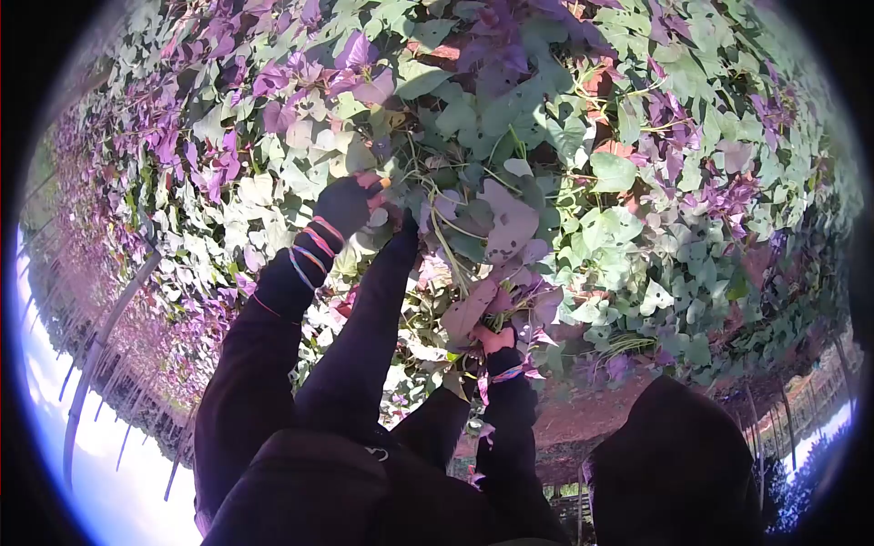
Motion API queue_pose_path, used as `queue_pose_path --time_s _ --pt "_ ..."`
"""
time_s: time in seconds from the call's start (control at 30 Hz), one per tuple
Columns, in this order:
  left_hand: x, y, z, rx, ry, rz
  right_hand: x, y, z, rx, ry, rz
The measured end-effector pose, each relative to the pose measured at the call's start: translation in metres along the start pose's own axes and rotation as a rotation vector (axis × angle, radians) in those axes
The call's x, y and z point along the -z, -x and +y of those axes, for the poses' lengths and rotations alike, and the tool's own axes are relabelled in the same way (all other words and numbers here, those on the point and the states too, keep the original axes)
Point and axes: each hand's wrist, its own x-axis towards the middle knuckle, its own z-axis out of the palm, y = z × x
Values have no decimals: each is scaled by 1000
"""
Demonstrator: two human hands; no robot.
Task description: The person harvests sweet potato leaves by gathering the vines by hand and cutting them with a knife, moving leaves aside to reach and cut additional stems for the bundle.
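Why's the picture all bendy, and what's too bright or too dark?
Head view: corners go black and the left-side pole bows, probably a wide lens; same head view: the sky glares near-white at lower left, sunlit leaves look pale, the left sleeve shows little detail.

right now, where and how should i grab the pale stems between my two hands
Probably best pinched at mid-length, where the pale stems run long and bare, coming from the upper left: your left hand is on that side, while a broad, holed leaf crowds their right side.
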Motion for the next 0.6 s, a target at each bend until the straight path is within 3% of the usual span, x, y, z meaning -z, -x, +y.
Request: queue_pose_path --time_s 0.03,0.1,0.13,0.17,0.2,0.23,0.3,0.37,0.4,0.43,0.5,0.53,0.57,0.6 --pt "-31 -4 -23 4 -52 -107 -4 -3 7 7 1 0" --pt "-59 -11 -33 13 -100 -208 -10 -12 29 580 -188 182" --pt "-62 -15 -20 -10 -47 -309 -5 -16 32 573 183 227" --pt "-68 -14 -10 -34 11 -415 6 -9 38 564 192 228" --pt "-79 -9 -8 -33 6 -453 16 7 31 337 54 78" --pt "-53 -13 14 168 -91 -746 23 21 24 111 -89 -66" --pt "-85 15 -25 91 -198 -798 36 33 29 75 -116 -23" --pt "-76 40 -33 185 -293 -616 50 41 48 -19 -96 -87" --pt "-80 55 -55 222 -337 -601 48 60 26 77 -76 -85" --pt "-82 68 -75 262 -381 -580 61 64 45 119 -208 -174" --pt "-72 86 -76 519 95 -311 80 74 52 -220 -734 -180" --pt "-73 95 -63 368 115 -223 86 77 74 -67 -549 -194" --pt "-65 96 -27 381 469 -143 84 84 77 -61 -559 -188" --pt "-63 90 11 686 648 -351 79 91 78 103 -333 -132"
